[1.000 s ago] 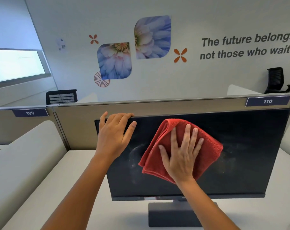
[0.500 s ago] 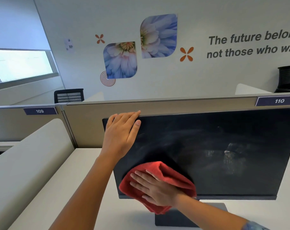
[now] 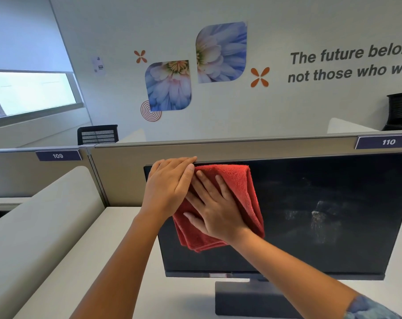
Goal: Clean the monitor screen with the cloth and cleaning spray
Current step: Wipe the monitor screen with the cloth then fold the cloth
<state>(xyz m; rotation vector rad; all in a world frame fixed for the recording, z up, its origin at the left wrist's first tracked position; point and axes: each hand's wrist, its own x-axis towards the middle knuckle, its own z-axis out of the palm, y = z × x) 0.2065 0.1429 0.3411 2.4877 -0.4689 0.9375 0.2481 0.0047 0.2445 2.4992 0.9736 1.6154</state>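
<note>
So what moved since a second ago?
The right hand swept the cloth down to the screen's bottom left, then back up to the top left, where it now presses it beside the left hand. The left hand stayed on the screen's top corner, and the smudges on the right remain.

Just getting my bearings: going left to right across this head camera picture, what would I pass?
Window → desk sign 109 → left hand → red cloth → smudged patch on the monitor → desk sign 110. The right hand lies on the cloth, so I leave it out.
</note>
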